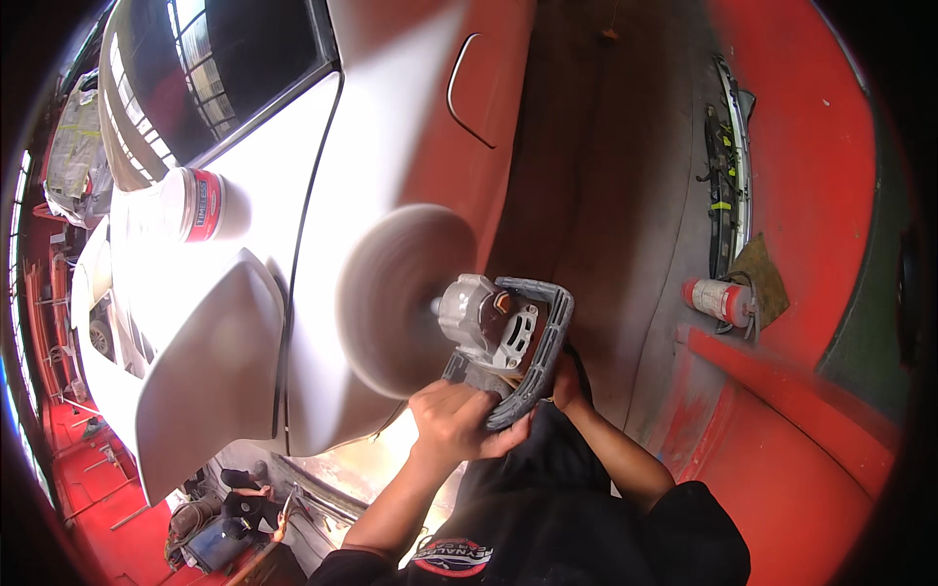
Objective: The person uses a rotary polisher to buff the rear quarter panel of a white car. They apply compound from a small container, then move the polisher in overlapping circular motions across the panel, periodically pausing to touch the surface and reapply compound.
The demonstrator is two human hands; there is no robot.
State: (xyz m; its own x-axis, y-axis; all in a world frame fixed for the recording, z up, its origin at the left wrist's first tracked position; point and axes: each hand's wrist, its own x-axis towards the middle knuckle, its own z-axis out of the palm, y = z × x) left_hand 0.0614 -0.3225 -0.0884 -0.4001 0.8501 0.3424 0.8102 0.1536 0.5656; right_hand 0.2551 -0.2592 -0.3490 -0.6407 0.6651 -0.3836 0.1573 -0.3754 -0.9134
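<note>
A corded-style rotary polisher with a grey metal head (pixel 476 314) and a black loop handle (pixel 549 356) is in front of me. Its round pad (pixel 405 298) is smeared by spinning and lies against, or very close to, the rear side panel of a white car (pixel 362 117). My left hand (pixel 454 418) is closed round the lower end of the loop handle. Behind the loop, my right hand (pixel 567 383) holds the polisher's body; most of its fingers are hidden. A white tub with a red label (pixel 200 205) stands on the car, left of the pad.
A raised white spoiler (pixel 215 376) juts out at lower left. Another person (pixel 256 503) in dark clothes works beyond it. To the right are a red panel (pixel 782 449), a red-and-white cylinder (pixel 718 300) and long trim parts (pixel 728 166) on the floor.
</note>
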